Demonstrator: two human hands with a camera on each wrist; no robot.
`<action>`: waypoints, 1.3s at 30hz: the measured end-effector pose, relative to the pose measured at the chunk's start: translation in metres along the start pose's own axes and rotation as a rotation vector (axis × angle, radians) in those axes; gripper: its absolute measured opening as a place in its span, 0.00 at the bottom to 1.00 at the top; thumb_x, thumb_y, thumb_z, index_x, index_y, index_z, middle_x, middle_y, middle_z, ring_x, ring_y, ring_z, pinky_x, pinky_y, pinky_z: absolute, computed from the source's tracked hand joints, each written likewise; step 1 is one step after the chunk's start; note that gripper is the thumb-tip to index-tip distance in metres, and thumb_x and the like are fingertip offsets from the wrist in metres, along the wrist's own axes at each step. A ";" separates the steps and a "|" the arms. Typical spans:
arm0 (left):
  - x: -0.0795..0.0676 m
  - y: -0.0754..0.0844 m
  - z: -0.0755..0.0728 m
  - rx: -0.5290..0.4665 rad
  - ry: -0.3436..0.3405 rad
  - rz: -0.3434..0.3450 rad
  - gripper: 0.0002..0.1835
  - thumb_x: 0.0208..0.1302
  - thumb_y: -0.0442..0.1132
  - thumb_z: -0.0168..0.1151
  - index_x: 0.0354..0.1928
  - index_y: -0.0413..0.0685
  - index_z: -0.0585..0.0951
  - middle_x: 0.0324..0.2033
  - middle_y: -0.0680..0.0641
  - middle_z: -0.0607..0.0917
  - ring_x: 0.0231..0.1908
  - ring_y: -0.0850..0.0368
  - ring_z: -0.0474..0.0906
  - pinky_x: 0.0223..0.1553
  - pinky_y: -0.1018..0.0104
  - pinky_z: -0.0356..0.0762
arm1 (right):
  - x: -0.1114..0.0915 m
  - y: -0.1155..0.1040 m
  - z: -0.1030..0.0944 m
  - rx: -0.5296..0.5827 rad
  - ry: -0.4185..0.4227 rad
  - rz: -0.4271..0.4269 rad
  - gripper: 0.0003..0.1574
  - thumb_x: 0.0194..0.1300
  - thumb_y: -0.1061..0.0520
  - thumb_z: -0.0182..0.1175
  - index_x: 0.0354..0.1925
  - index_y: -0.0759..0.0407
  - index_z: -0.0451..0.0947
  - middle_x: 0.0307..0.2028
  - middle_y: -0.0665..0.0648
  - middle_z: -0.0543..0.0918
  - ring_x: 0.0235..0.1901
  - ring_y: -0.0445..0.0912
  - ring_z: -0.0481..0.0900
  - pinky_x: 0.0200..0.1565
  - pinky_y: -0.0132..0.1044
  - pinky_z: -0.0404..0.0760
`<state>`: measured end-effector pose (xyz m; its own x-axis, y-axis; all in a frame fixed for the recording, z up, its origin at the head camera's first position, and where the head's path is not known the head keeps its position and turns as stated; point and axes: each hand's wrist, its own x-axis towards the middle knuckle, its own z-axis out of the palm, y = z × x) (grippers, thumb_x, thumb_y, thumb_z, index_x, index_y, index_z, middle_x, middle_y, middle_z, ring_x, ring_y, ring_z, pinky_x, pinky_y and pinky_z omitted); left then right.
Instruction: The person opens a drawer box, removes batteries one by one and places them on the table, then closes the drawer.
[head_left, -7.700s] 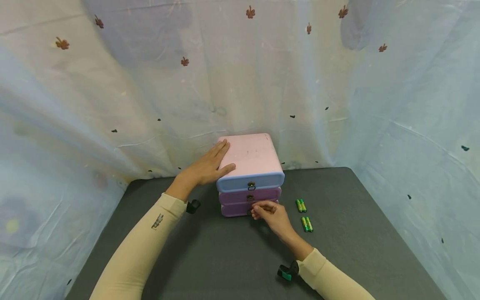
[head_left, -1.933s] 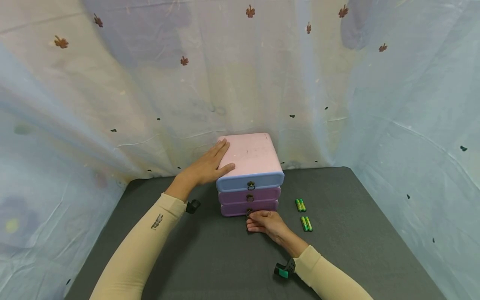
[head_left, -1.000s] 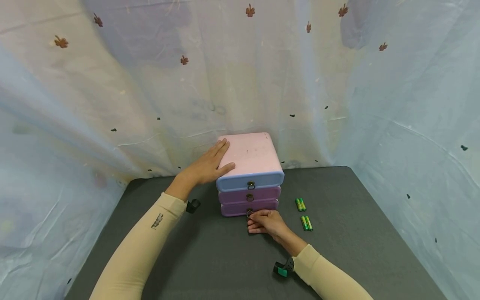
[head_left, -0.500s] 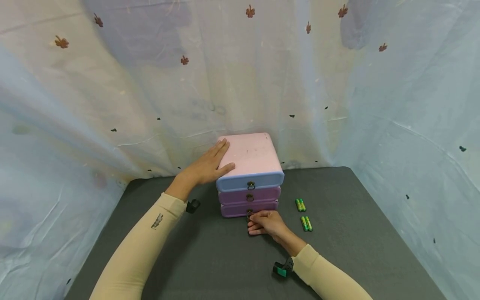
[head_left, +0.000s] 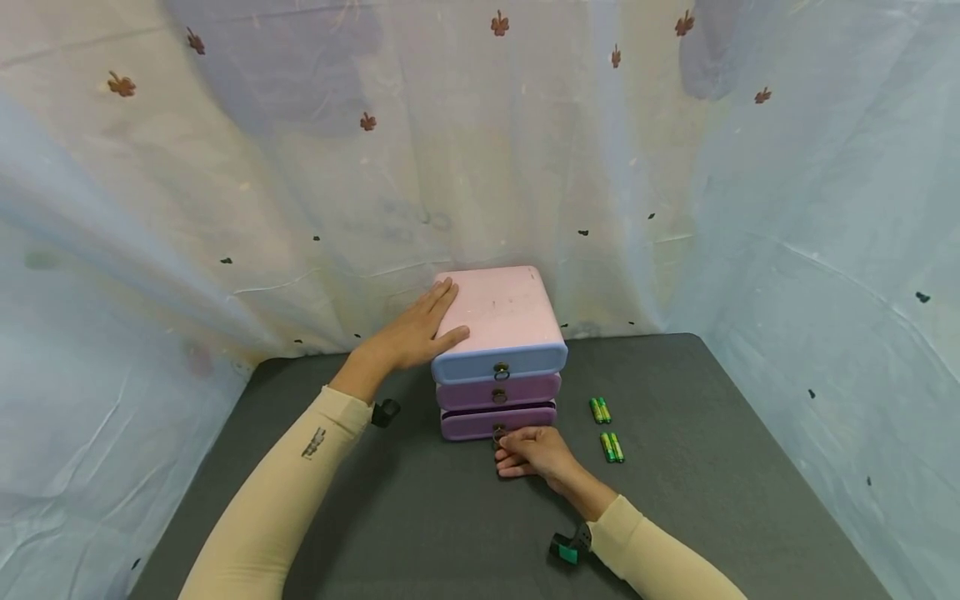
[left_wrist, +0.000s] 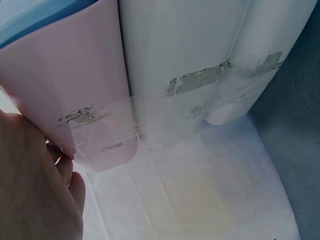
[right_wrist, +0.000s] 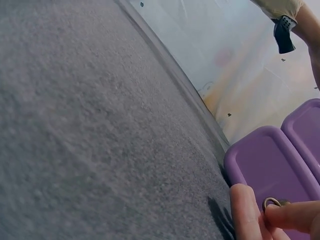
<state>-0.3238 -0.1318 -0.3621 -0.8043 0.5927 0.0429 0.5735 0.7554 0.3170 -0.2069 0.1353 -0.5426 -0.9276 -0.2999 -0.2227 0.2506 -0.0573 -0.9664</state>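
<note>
A small chest of drawers point(head_left: 501, 308) with a pink top stands toward the back of the table. Its top drawer point(head_left: 465, 365) is blue, and the middle drawer point(head_left: 461, 393) and bottom drawer point(head_left: 465, 425) are purple. My left hand point(head_left: 408, 333) rests flat on the left of the pink top, fingers spread; the left wrist view shows its fingers at the chest's edge. My right hand point(head_left: 540, 454) pinches the ring pull point(right_wrist: 270, 202) of the bottom drawer between thumb and finger. That drawer stands slightly out, a dark gap showing above its front.
Right of the chest, two pairs of green batteries lie on the dark grey table: a back pair point(head_left: 600, 410) and a front pair point(head_left: 612, 447). A patterned curtain point(head_left: 480, 167) hangs close behind the chest and along the sides.
My right hand moved down to the bottom ring pull, took hold of it, and has just drawn the bottom drawer slightly toward me. My left hand has stayed on the top.
</note>
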 end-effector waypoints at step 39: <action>0.003 -0.004 0.004 0.022 0.013 0.004 0.51 0.81 0.72 0.41 0.88 0.50 0.36 0.87 0.47 0.34 0.86 0.50 0.30 0.85 0.48 0.39 | -0.032 0.005 0.010 0.061 -0.048 0.033 0.18 0.77 0.63 0.65 0.53 0.81 0.81 0.38 0.66 0.91 0.32 0.46 0.91 0.42 0.45 0.93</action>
<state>-0.3281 -0.1323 -0.3667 -0.8037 0.5923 0.0568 0.5801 0.7588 0.2961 -0.1731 0.1353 -0.5389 -0.9047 -0.3474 -0.2465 0.2984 -0.1040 -0.9488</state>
